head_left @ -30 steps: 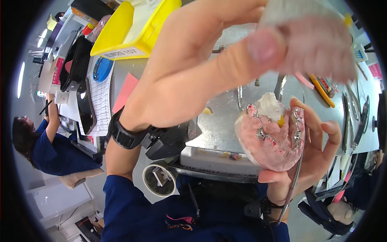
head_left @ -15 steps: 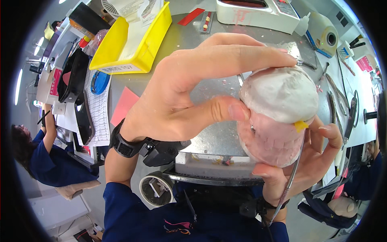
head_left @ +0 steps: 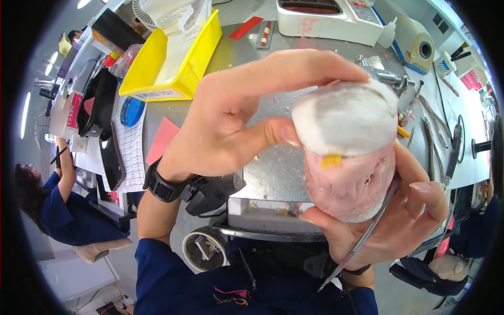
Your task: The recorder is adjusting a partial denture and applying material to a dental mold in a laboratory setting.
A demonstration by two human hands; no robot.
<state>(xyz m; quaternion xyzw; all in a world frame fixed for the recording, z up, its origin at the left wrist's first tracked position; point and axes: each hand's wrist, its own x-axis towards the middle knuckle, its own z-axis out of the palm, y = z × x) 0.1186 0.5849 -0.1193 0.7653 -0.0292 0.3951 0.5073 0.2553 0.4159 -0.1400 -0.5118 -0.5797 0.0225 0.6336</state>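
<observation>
Between my two hands is a dental model, a white plaster block (head_left: pixel 349 121) above a pink wax or gum-coloured part (head_left: pixel 341 181) with carved marks. A small yellow patch (head_left: pixel 331 161) sits at the seam. My left hand (head_left: pixel 228 113) grips the plaster from the left, thumb on its near side and fingers over the top. From below and right, my right hand (head_left: pixel 378 231) cups the pink part, and also holds a thin metal carving tool (head_left: pixel 359 244) slanting down across the palm. The tool's upper end is hidden beside the model.
A yellow bin (head_left: pixel 202 58) with papers stands back left, a pink sheet (head_left: pixel 164 139) nearer. At the back is a white wax heater (head_left: pixel 331 23). Metal hardware (head_left: pixel 391 77) lies behind the model; hand tools (head_left: pixel 433 123) lie to the right. A waste bucket (head_left: pixel 197 249) stands below the bench edge.
The model has turned in my hands, bringing the yellow patch from its right side to the front left. It has shifted slightly left, and the metal hardware behind it shows more.
</observation>
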